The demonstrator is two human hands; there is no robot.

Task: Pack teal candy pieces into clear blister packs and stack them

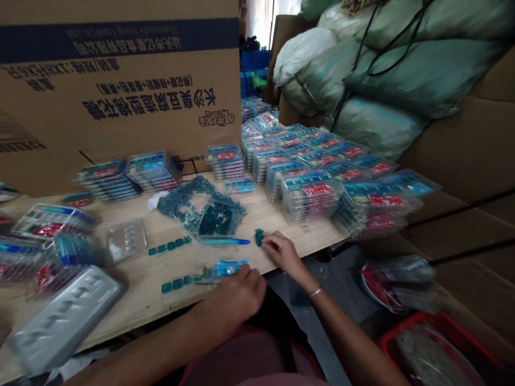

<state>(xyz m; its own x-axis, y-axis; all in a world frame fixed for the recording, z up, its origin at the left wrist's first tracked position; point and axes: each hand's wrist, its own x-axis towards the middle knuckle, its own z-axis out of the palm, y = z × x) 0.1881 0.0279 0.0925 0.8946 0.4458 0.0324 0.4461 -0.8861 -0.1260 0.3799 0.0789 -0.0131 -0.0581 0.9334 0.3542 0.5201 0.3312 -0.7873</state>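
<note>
My left hand [241,287] rests on a small blue printed card [229,269] on the pale wooden board [145,289], its fingers curled over the card's edge. Left of that card lies a short row of teal square pieces [176,284]. My right hand [281,252] is just right of a small teal cluster [259,237], fingertips at or against it. I cannot tell if those fingers grip it. A second teal row [167,246] and a slim blue stick [223,241] lie further up the board.
Stacked clear blister packs [309,195] with red and blue labels crowd the board's far right. A bag of teal pieces [201,209] lies behind my hands, silver trays [64,321] at left. A printed cardboard box [120,91] stands behind, bulging sacks [386,80] at right, a red crate [434,348] below.
</note>
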